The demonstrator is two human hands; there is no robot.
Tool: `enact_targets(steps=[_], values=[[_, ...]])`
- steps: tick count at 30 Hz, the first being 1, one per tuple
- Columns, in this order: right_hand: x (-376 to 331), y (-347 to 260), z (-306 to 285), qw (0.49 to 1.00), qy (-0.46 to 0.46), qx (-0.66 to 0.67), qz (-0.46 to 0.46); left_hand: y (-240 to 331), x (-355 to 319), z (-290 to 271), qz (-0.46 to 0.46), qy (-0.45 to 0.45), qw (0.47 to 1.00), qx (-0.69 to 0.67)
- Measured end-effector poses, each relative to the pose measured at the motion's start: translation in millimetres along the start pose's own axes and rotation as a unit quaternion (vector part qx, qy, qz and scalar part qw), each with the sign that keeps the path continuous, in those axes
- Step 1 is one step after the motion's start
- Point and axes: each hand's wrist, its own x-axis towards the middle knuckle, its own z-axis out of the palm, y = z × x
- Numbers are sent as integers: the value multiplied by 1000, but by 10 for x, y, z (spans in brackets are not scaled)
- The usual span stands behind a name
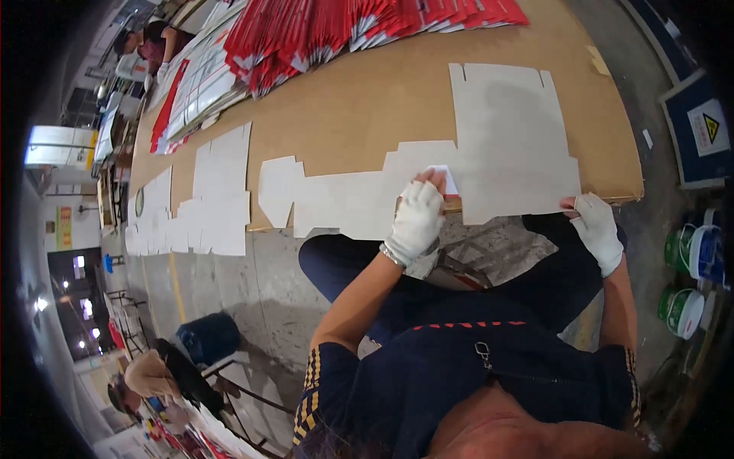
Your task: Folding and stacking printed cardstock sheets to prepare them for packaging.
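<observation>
A flat grey die-cut box blank (512,138) lies along the table's near edge, plain side up, with slots and tabs cut into its outline. My left hand (417,222), in a white glove with bare fingertips, is closed on a small turned-over flap (443,180) of the blank, which shows a white face with a bit of red. My right hand (598,233), gloved the same way, pinches the blank's near right corner between thumb and fingers. More grey blanks (222,199) lie to the left, overhanging the table edge.
Red folded cartons (306,38) are heaped at the far side of the brown tabletop (336,115), beside a stack of flat printed sheets (202,88). Another person (157,42) works at the far left. Buckets (683,312) stand on the floor at right, a blue drum (208,338) at lower left.
</observation>
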Motion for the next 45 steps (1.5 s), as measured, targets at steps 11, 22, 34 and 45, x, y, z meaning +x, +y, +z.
enact_targets(steps=[11,22,34,45], values=[[379,125,432,934,264,181,161,269,367,158,9,21,992,-126],[-124,-119,1065,756,471,360,277,528,498,408,-12,-72,992,99],[155,-521,1065,830,405,296,243,794,317,434,52,-154,983,82],[700,-66,684,954,188,-200,-118,191,-535,-176,48,-139,964,223]])
